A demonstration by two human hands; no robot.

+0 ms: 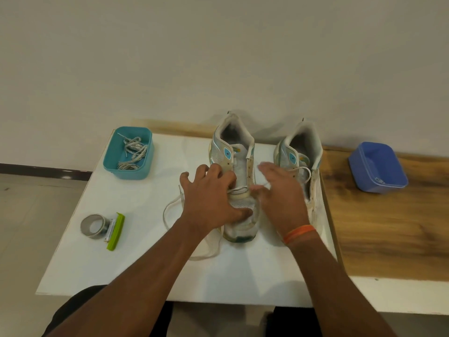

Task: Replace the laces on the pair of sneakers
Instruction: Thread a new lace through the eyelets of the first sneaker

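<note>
Two worn white-and-teal sneakers stand on a white table (136,251), toes toward me. The left sneaker (240,164) has an open tongue and mostly bare eyelets. A flat white lace (170,207) runs across its lowest eyelets and trails loose over the table to the left. My left hand (209,198) rests on this sneaker with fingers spread and the thumb pressing the mesh toe. My right hand (279,190) lies against its right side, fingers straight and slightly blurred. The right sneaker (301,147) still carries a white lace, looped near its top.
A teal box (145,166) at the back left holds grey patterned laces (132,152). A blue box (379,166) sits on the wooden surface (388,234) to the right. A tape roll (93,226) with a green cutter (116,231) lies front left.
</note>
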